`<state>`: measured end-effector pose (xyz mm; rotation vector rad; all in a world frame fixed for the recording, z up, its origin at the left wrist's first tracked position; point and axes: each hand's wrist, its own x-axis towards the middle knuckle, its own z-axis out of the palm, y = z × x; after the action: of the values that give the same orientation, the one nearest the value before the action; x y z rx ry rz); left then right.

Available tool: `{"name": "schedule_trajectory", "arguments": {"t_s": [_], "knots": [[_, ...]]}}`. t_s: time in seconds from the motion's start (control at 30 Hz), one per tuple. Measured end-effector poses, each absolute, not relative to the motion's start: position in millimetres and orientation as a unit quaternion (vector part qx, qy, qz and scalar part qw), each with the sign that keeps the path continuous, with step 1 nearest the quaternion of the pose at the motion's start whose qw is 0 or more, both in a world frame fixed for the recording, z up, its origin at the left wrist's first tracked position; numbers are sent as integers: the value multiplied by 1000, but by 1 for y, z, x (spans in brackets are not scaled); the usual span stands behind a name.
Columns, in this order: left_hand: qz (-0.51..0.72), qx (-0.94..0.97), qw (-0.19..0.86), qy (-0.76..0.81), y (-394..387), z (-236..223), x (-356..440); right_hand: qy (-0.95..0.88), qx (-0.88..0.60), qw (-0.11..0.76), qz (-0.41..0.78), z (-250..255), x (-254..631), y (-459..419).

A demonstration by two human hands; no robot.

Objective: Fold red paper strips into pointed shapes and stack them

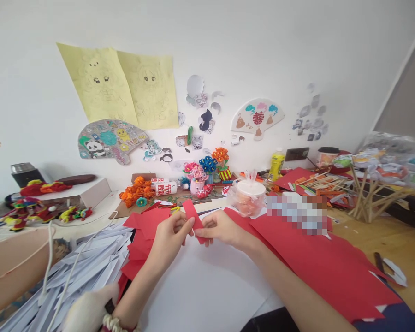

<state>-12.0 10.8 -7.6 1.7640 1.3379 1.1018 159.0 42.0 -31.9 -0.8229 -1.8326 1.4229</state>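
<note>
Between my two hands is a small strip of red paper [191, 210], raised above a large white sheet [200, 286]. My left hand [174, 230] pinches the strip's left edge with thumb and fingers. From the other side, my right hand [221, 230] grips its lower right part, fingers curled around it. A thin white edge shows on the strip near my left thumb. Red paper sheets [138, 249] lie just left of my left hand, and a larger red sheet [318, 263] spreads out to the right of my right arm.
White paper strips [86, 263] are heaped at the left beside a white cable [50, 258]. A bagged cup [249, 196] stands behind my right hand. Farther back are orange pipe-cleaner flowers [136, 191] and a yellow bottle [276, 165]. Wooden sticks [363, 196] stand at right, near a cutter [380, 263].
</note>
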Motion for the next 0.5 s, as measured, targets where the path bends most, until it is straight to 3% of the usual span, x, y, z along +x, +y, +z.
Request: {"name": "schedule_trajectory", "arguments": {"t_s": [0.2, 0.27, 0.37, 0.5], "knots": [[434, 661, 267, 551, 12, -9, -11, -829, -418, 329, 175, -38, 154, 37], [436, 658, 251, 560, 12, -11, -12, -845, -405, 325, 128, -38, 153, 36], [447, 638, 257, 572, 14, -12, -13, -839, -393, 334, 174, -36, 152, 35], [458, 621, 304, 559, 18, -11, -15, -806, -343, 344, 339, -33, 152, 36]]}}
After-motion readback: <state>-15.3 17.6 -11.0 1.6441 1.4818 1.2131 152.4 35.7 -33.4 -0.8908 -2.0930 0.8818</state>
